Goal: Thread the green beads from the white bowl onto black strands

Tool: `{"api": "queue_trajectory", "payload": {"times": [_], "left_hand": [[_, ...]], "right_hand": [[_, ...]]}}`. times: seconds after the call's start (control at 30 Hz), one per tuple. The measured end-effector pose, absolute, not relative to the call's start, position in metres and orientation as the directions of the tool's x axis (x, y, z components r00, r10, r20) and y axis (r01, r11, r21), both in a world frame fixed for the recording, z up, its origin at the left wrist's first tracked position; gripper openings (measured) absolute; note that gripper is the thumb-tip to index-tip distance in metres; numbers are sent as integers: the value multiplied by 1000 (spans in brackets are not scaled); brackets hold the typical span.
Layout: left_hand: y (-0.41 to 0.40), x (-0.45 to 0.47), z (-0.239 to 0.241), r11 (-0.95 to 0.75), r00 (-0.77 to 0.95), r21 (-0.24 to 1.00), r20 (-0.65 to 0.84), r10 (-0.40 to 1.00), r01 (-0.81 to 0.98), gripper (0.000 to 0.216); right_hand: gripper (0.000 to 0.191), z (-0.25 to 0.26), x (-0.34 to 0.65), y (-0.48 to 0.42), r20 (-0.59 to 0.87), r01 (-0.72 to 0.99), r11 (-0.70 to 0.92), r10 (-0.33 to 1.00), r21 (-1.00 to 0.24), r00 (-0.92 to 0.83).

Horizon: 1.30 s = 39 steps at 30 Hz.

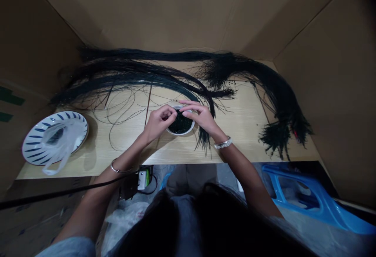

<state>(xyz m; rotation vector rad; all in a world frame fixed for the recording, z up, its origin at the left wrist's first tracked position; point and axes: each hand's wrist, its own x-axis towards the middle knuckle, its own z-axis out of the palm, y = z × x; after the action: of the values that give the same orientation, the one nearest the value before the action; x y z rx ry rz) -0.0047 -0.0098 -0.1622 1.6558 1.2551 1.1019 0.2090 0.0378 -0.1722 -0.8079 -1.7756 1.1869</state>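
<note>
A small white bowl (181,133) on the table holds a dark mass of tiny, shiny green-black pieces that look like beads. At its left rim is my left hand (161,120), with thumb and index finger pinched together; whatever they hold is too small to make out. Over the right side of the bowl, my right hand (201,115) has its fingers stretched out and the thumb apart from them. Behind and beside the hands lie bundles of dark strands (138,77), and one bundle's frayed ends (204,138) hang down just right of the bowl.
A blue-striped white plate (32,147) with a clear plastic bag (60,141) stands at the left. A thick dark strand bundle (273,80) curves along the right. Cardboard walls (164,14) enclose the table (235,131). A blue plastic stool (315,210) is below right; a dark cable crosses lower left.
</note>
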Motion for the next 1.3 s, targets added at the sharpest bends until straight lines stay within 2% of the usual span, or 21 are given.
{"api": "queue_trajectory", "payload": {"times": [0.17, 0.7, 0.97, 1.1, 1.3], "left_hand": [[-10, -4, -162, -215, 138, 924, 179, 974, 317, 22], [-12, -3, -158, -220, 139, 920, 183, 973, 325, 21], [-12, -3, -157, -232, 157, 924, 191, 969, 305, 19], [-12, -1, -156, -198, 151, 943, 162, 975, 266, 23], [-11, 0, -154, -118, 143, 976, 92, 985, 183, 26]], "right_hand": [[23, -172, 209, 37, 267, 110, 346, 857, -932, -441], [26, -170, 209, 37, 274, 116, 358, 854, -927, -443], [15, -166, 208, 33, 381, 262, 509, 826, -820, -415], [13, -164, 208, 32, 363, 346, 522, 827, -779, -430], [15, -162, 210, 33, 369, 330, 543, 806, -772, -464]]}}
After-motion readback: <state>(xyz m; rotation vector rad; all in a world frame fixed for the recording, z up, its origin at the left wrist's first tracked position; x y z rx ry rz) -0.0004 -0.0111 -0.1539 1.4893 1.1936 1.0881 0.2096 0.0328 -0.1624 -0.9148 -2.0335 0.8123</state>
